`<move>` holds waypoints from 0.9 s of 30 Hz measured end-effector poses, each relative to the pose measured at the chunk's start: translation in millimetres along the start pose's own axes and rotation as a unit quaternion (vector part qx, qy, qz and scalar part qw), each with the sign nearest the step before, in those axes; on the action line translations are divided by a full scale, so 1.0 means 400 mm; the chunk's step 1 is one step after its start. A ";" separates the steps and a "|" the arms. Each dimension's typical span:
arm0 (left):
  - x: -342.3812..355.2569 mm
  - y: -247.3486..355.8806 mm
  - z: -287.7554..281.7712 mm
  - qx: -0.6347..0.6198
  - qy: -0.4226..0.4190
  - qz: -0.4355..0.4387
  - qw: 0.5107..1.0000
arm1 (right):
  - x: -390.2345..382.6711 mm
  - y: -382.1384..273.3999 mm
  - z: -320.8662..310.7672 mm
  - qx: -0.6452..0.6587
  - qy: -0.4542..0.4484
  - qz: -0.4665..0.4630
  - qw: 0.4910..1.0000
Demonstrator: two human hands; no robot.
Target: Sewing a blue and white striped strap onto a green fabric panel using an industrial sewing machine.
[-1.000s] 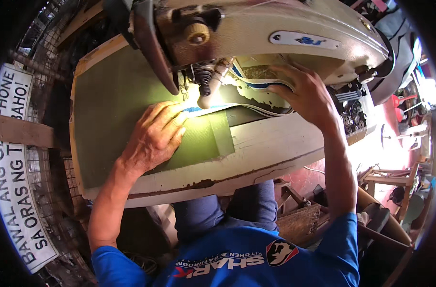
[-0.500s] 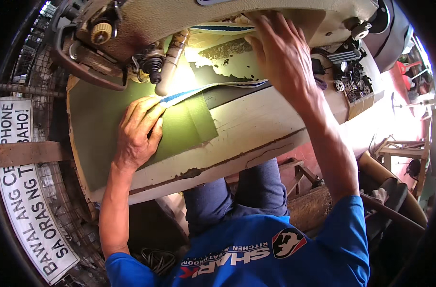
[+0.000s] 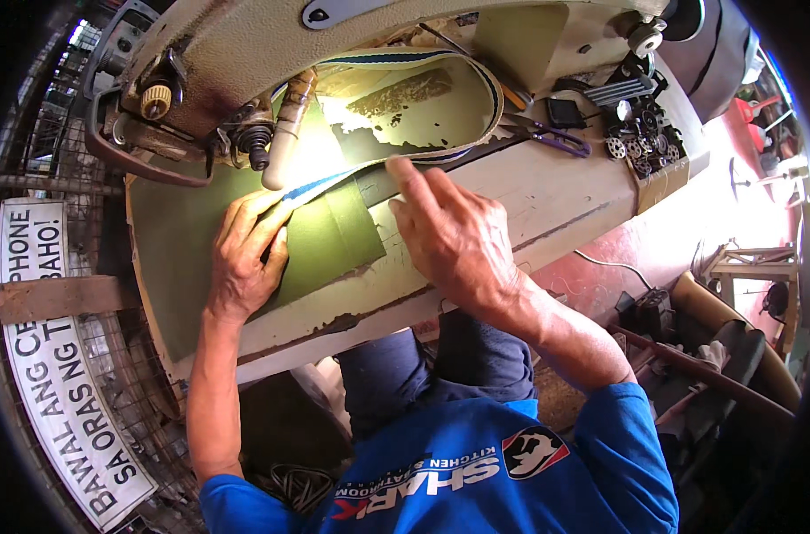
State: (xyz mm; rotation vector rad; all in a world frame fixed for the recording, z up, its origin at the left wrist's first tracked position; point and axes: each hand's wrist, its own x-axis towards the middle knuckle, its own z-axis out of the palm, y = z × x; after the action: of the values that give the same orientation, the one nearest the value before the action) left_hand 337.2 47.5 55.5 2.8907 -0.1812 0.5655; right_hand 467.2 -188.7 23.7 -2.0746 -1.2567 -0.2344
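Note:
My left hand (image 3: 247,262) has its bent fingertips pressed on the white-and-blue strap (image 3: 313,187) beside the sewing machine's pale rounded post (image 3: 285,142), over a green sheet (image 3: 182,240). The strap loops away to the right and back behind that post. My right hand (image 3: 449,236) is just below the loop, fingers loosely bent and apart, with nothing visible in them. The machine's arm (image 3: 360,27) spans the top. Purple-handled scissors (image 3: 560,142) lie right of the loop.
Metal bobbins and small parts (image 3: 636,147) crowd the right end of the worktable (image 3: 547,200). A wire mesh with a white sign (image 3: 58,392) stands at left. A wooden stand (image 3: 747,267), dark rolls and a cable (image 3: 614,262) are at lower right.
My right hand has moved down and left from the far side of the loop, uncovering scissors and the loop's bend. My left hand stays on the strap; the view has shifted.

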 end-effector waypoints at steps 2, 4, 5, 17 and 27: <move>0.000 -0.001 0.001 -0.009 0.006 -0.001 1.000 | 0.015 0.010 -0.008 0.035 0.070 0.027 0.997; -0.001 -0.002 0.002 -0.005 0.004 0.004 1.000 | 0.040 0.042 -0.032 0.026 0.180 0.064 0.981; -0.003 -0.002 0.004 -0.007 0.011 -0.001 1.000 | 0.052 0.070 -0.053 -0.020 0.179 0.108 0.978; 0.000 -0.001 0.009 -0.004 0.003 0.004 1.000 | 0.155 0.170 -0.084 0.049 0.160 0.218 0.962; -0.003 0.002 0.005 -0.012 0.011 -0.012 1.000 | 0.175 0.219 -0.134 0.512 0.003 0.189 0.838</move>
State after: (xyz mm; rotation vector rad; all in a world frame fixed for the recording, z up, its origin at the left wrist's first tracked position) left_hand 336.9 46.5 53.2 2.8591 -0.1488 0.5873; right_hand 586.6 -198.8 56.8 -1.2930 -0.6631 0.5195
